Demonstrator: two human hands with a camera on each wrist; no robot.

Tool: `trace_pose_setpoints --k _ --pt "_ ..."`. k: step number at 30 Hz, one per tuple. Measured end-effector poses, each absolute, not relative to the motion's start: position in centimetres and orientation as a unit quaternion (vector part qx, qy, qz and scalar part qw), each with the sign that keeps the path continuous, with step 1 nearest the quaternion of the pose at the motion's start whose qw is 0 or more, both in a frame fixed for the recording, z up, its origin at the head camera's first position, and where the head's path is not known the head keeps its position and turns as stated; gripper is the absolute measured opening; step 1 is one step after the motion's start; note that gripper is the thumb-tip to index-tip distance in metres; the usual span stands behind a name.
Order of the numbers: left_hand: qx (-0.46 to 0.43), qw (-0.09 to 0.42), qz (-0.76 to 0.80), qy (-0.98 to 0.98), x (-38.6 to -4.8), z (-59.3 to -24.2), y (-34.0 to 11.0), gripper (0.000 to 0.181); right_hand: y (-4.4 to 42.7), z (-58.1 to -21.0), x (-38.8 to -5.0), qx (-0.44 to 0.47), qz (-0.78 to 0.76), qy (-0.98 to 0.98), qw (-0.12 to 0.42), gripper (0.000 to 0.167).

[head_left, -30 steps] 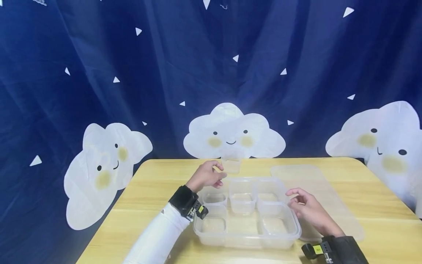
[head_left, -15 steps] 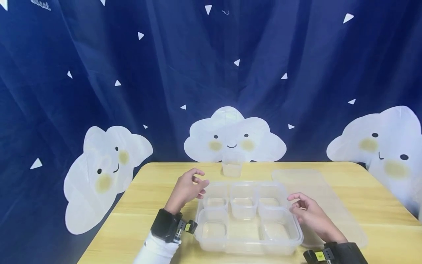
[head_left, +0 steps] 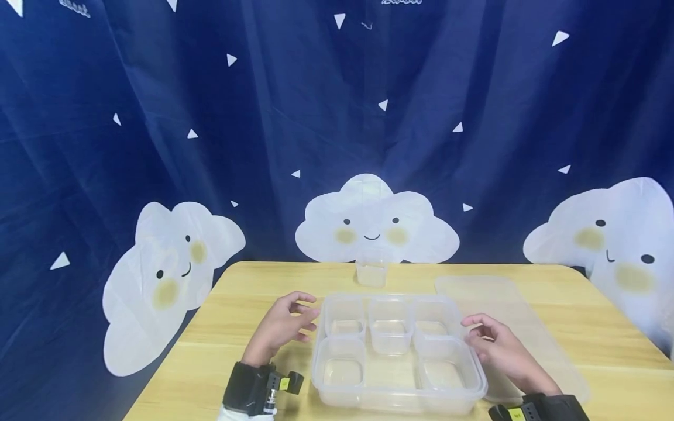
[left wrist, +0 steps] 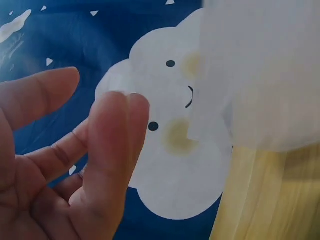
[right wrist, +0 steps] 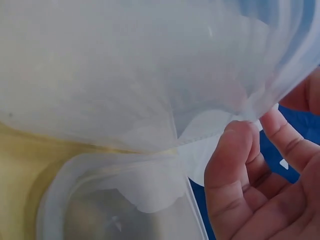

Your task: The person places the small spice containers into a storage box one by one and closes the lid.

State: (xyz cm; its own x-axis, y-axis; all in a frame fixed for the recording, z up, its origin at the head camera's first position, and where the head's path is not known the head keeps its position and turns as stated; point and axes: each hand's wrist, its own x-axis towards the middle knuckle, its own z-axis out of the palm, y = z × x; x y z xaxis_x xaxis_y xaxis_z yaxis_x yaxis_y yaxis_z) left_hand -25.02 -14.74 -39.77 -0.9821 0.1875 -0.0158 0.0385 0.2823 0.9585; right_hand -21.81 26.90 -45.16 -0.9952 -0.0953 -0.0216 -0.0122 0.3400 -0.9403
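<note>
A large translucent plastic food box (head_left: 392, 403) stands on the table with several small translucent containers inside. One inner container (head_left: 340, 368) sits at its near left; the near middle space shows the box floor. Another small container (head_left: 371, 275) stands behind the box. My left hand (head_left: 281, 327) hovers just left of the box, fingers loosely bent, holding nothing; in the left wrist view the box wall (left wrist: 270, 75) is apart from the fingers. My right hand (head_left: 497, 348) is at the right rim, loosely bent fingertips against the wall (right wrist: 125, 75) in the right wrist view.
A flat translucent lid (head_left: 518, 316) lies on the table right of the box, partly under the right hand. The wooden table (head_left: 210, 351) ends at a dark blue curtain (head_left: 263, 117) with white cloud prints behind it.
My left hand has drawn back from beside the small container behind the box, to the left and nearer me. The right hand stays at the right rim. The head view has shifted slightly.
</note>
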Motion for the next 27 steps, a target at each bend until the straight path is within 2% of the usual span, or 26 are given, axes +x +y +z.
trace_pose_setpoints --k 7,16,27 --pt "0.069 0.093 0.602 0.790 -25.0 -41.3 -15.4 0.040 27.2 -44.5 -21.8 -0.032 -0.595 0.803 0.005 0.029" --pt "0.078 0.137 0.579 0.800 -25.0 -43.2 -15.0 0.047 28.1 -40.9 -22.5 -0.064 -0.575 0.814 -0.052 0.026" --pt "0.067 0.138 0.582 0.799 -26.0 -42.7 -14.7 0.048 25.6 -38.3 -25.9 -0.041 -0.554 0.831 -0.015 0.036"
